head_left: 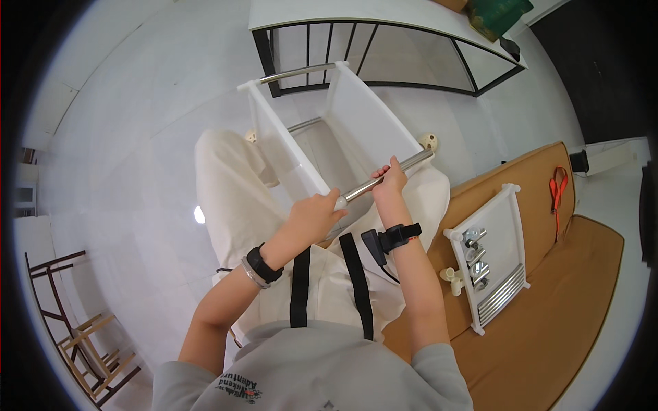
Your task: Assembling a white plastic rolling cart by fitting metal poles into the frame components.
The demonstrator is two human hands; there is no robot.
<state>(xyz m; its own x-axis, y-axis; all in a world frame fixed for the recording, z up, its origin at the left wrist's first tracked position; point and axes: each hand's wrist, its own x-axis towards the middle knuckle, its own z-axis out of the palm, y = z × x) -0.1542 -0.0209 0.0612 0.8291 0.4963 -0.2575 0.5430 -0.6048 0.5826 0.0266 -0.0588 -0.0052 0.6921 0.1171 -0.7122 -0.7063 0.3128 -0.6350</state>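
Between my knees stands a partly assembled rack of two white panels, a left panel point(279, 147) and a right panel point(370, 109). Shiny metal tubes join them: a far tube point(298, 73), a lower tube point(306, 125) and a near tube point(359, 190). My left hand point(312, 220) is closed round the near corner of the left panel, by the tube's end. My right hand point(391, 181) grips the near tube around its middle, thumb up, fingers curled about it. Part of the left panel's corner is hidden by my left hand.
To my right, a brown sofa point(582, 294) bears another white panel point(504, 233) with several metal tubes point(500, 294) and bagged metal parts point(476, 255). Cream fittings point(452, 281) and a red strap point(558, 183) lie there too. A black-framed white table point(384, 10) stands ahead; wooden chairs point(89, 346) stand left.
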